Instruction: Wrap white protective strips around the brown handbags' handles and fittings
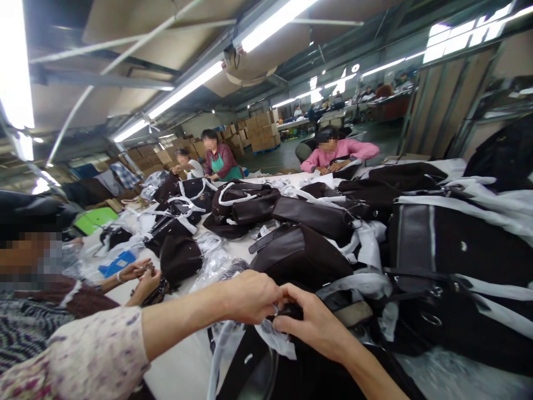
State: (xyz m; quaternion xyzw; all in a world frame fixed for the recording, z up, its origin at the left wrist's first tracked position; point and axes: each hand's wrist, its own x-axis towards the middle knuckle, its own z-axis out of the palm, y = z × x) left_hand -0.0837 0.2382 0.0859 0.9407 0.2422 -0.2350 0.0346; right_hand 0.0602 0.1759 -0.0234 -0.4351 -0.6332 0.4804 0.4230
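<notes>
A black handbag (275,369) lies in front of me at the bottom of the view. White wrapping (281,340) covers part of its strap and hangs down below my fingers. My left hand (252,294) reaches in from the left, closed, its fingertips at the top of this bag; what they pinch is hidden. Facing it, my right hand (316,322) curls its thumb and fingers around a dark strap piece (292,311) of the bag. Both hands meet there, fingertips touching or nearly so. A ring shows on a left finger.
Several dark bags (300,255) with white-wrapped handles crowd the table, and a large one (458,266) stands at right. Clear plastic (212,258) lies left of centre. Close on my left, a co-worker's hands (139,278) hold something small. Other people sit across the table.
</notes>
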